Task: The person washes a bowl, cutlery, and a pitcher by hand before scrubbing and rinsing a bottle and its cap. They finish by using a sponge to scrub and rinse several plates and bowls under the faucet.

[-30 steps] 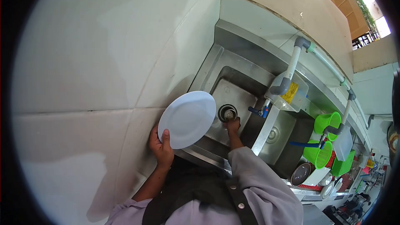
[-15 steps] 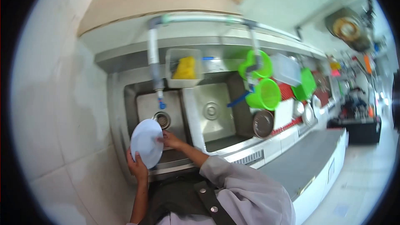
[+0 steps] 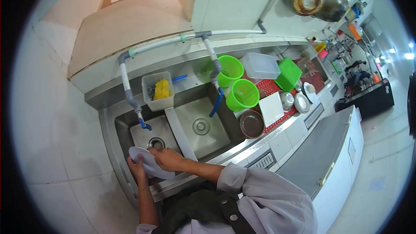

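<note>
A white plate (image 3: 148, 164) is held tilted over the near part of the left sink basin (image 3: 125, 132). My left hand (image 3: 138, 169) grips the plate's left side, with the thumb on its face. My right hand (image 3: 169, 159) lies against the plate's far right side, its fingers curled at the rim; whether something small is also under those fingers is hidden. Just beyond the plate is the drain (image 3: 156, 143). The tap with a blue handle (image 3: 145, 124) hangs above the basin, and no running water is visible.
Behind the divider stands a tub with a yellow cloth-like thing (image 3: 162, 89). The right basin (image 3: 203, 143) has a second blue-handled tap (image 3: 216, 104). Green baskets (image 3: 242, 94), a brown bowl (image 3: 251, 124), a white square dish (image 3: 271, 109) and a clear container (image 3: 261, 66) line the right counter.
The plate has turned from nearly face-on to a steeper tilt. My right hand has shifted from its right edge to its far side. The camera view has swung and shows more wall.
</note>
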A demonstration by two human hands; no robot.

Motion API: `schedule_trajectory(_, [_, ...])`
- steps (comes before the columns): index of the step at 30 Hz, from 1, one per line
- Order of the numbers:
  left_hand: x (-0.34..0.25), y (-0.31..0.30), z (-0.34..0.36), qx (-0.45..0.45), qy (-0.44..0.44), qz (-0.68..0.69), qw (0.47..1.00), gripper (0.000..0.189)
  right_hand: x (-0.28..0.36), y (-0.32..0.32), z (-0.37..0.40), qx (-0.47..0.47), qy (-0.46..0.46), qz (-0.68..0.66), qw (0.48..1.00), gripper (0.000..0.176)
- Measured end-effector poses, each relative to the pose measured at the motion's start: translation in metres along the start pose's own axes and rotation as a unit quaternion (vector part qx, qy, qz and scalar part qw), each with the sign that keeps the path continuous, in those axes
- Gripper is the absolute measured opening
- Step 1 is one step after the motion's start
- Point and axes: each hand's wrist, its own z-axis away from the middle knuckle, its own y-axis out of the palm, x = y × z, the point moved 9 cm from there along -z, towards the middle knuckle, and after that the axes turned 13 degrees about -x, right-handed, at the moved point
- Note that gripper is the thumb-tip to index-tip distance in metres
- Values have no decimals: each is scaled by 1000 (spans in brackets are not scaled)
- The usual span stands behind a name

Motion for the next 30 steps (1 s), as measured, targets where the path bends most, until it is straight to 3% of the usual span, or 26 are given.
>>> schedule_trajectory(3, [-32, 15, 9, 35, 72, 56, 995, 39, 5, -13, 9, -49, -18, 0, 999, 46])
schedule_trajectory(5, [-51, 31, 20, 66, 94, 49, 992, 35, -8, -20, 10, -113, 27, -27, 993, 43])
schedule_trajectory(8, [-59, 28, 22, 96, 110, 13, 989, 47, -66, -19, 6, -152, 43, -50, 986, 41])
schedule_trajectory(9, [-57, 29, 26, 132, 44, 44, 989, 43, -64, -36, 11, -112, 126, -132, 977, 43])
schedule_trajectory(10, [-61, 25, 33, 163, -14, 63, 985, 41, -65, -43, 11, -134, 116, -130, 976, 41])
schedule_trajectory(11, [-34, 18, 39, 158, -157, 133, 966, 37, -52, -54, 8, -160, 32, -168, 972, 39])
schedule_trajectory(13, [5, 6, 48, 185, -272, 296, 897, 36, -75, -25, 10, -95, 163, -293, 937, 41])
schedule_trajectory(15, [16, -3, 70, 193, -344, 362, 844, 43, -75, -10, 8, -85, 169, -238, 953, 40])
schedule_trajectory(17, [3, -2, 80, 206, -338, 377, 837, 48, -82, -11, 7, -94, 181, -177, 963, 40])
schedule_trajectory(19, [-10, -3, 85, 222, -327, 394, 830, 53, -55, -32, -5, -215, 9, 4, 977, 35])
schedule_trajectory(20, [-11, -10, 81, 184, -318, 405, 838, 54, -64, -42, -20, -249, 41, -113, 961, 36])
schedule_trajectory(22, [-14, -28, 77, 122, -300, 415, 850, 52, -50, -101, -57, -380, -32, -60, 923, 26])
schedule_trajectory(24, [-16, -39, 75, 110, -289, 413, 856, 53, -34, -145, -111, -400, -69, -24, 914, 13])
schedule_trajectory(26, [-20, -48, 75, 102, -307, 437, 839, 51, -53, -145, -187, -310, -93, 6, 946, 15])
schedule_trajectory(27, [-21, -52, 75, 104, -297, 443, 840, 51, -68, -146, -205, -312, -104, 3, 944, 15])
schedule_trajectory(28, [-18, -53, 77, 110, -317, 449, 828, 51, -93, -122, -236, -186, -62, 128, 972, 16])
schedule_trajectory(29, [-15, -54, 79, 115, -335, 457, 816, 51, -131, -96, -269, -56, -20, 252, 966, 17])
schedule_trajectory(30, [-15, -57, 80, 113, -319, 468, 816, 51, -148, -74, -286, -13, -87, 340, 936, 23])
